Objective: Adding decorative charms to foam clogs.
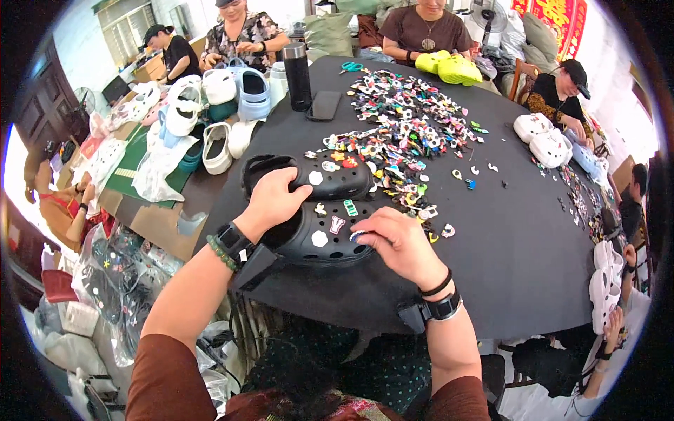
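Observation:
Two black clogs lie side by side on the table in front of me, toes pointing right. Several charms sit in both, among them white, yellow and red ones on the far clog (344, 188). The near clog (319, 255) carries a green charm (350, 208), a letter-shaped charm (336, 224) and a white hexagonal charm (319, 239). My left hand (275, 199) is closed on the clogs' opening edges; its fingertips are partly hidden. At the near clog's toe, my right hand (399, 242) pinches a small blue and white charm (357, 236).
A heap of colourful charms (414, 126) spreads beyond the clogs. A black tumbler (297, 77), a phone (324, 105) and teal scissors (352, 67) stand or lie at the back. White and blue clogs (253, 95) crowd the left. Several people work around the table with yellow-green clogs (449, 68) and white clogs (551, 149).

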Tool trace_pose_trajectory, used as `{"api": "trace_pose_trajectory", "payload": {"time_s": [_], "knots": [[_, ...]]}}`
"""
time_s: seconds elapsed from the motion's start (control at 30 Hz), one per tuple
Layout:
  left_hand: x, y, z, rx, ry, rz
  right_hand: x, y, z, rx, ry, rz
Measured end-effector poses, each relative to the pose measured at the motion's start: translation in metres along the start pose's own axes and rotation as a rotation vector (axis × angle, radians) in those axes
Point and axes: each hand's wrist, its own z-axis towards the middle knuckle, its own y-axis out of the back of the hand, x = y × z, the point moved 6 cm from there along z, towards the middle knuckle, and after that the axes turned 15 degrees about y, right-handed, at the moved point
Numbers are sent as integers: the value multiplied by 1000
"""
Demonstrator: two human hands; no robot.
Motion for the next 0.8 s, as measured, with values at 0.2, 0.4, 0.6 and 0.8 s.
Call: {"api": "trace_pose_trajectory", "payload": {"time_s": [0.2,0.4,0.6,0.8], "knots": [[5,-1,1,16,80,-82,5,-8,0,-15,-109,-28],[5,-2,0,-19,55,-88,0,-16,-7,-55,-176,-60],[4,-2,-1,4,85,-87,-10,-11,-10,-115,-220,-238],[4,-3,-2,0,43,-102,-51,-25,-27,-117,-438,243]]}}
